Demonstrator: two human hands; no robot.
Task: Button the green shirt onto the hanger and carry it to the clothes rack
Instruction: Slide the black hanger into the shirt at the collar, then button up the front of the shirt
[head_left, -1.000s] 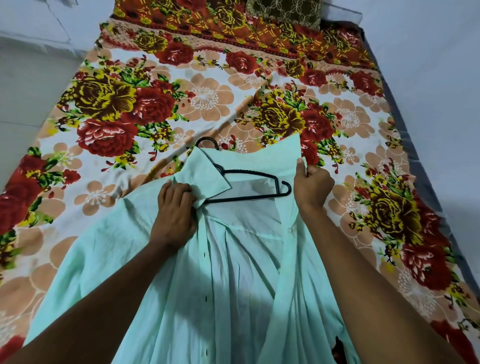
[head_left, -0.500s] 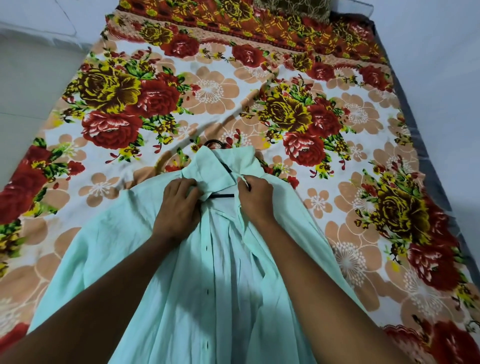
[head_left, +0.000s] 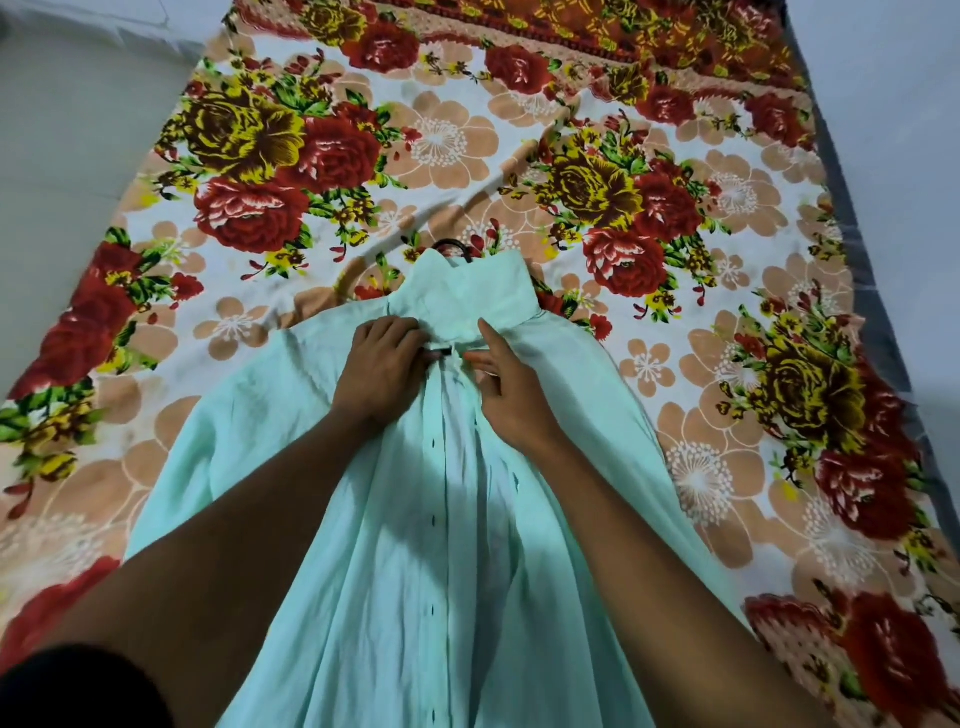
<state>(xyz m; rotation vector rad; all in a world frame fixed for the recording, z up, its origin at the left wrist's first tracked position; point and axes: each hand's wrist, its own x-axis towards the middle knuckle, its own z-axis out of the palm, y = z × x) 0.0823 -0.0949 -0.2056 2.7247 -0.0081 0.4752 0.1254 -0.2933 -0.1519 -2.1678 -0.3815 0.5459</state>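
1. A pale green shirt (head_left: 415, 545) lies front-up on a floral bedsheet (head_left: 727, 364), its long axis running straight away from the person, hem nearest, collar farthest.
2. Beyond the hem, both hands meet at the shirt's neckline. The left hand (head_left: 382, 366) has curled fingers gripping the left front edge just under the collar.
3. The right hand (head_left: 511, 387) pinches the right front edge, index finger extended. Both sit equally near the top button spot, so fastening there looks next.
4. Past the collar, the black hanger (head_left: 456, 248) hook pokes out; the shirt covers almost all the rest.
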